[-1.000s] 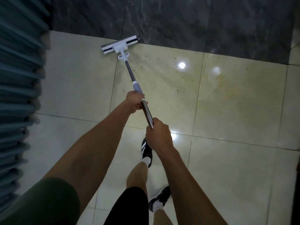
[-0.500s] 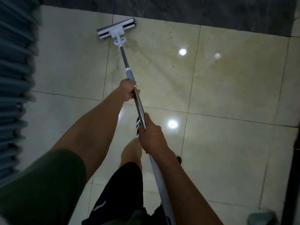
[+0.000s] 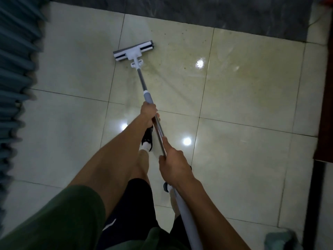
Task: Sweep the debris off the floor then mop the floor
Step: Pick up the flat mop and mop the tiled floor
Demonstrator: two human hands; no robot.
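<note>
Pale glossy floor tiles (image 3: pixel 243 98) fill the view, wet-looking and streaked yellowish, with ceiling lights mirrored in them and a dark marble band (image 3: pixel 198 13) along the far edge. Well to the left of the mop head hangs a pleated blue-grey curtain (image 3: pixel 16 69), its hem at floor level. The mop head (image 3: pixel 133 50) lies flat on the tiles, near the marble band but apart from it, with small dark specks scattered on the tile just to its right. From the head the mop handle (image 3: pixel 144 87) slopes back toward the person. The left hand (image 3: pixel 149 112) is closed around the handle just below its grey collar, and the right hand (image 3: pixel 173 159) is closed around it farther back. A dark shoe (image 3: pixel 147 137) shows just under the left hand. Well to the right of the mop head stands a reddish-brown piece of furniture (image 3: pixel 325 105). Mopping looks to be under way. The slick tiles could let a foot slide, a wide stroke could catch the curtain hem or knock the furniture, and the specks could smear if simply pushed through.
</note>
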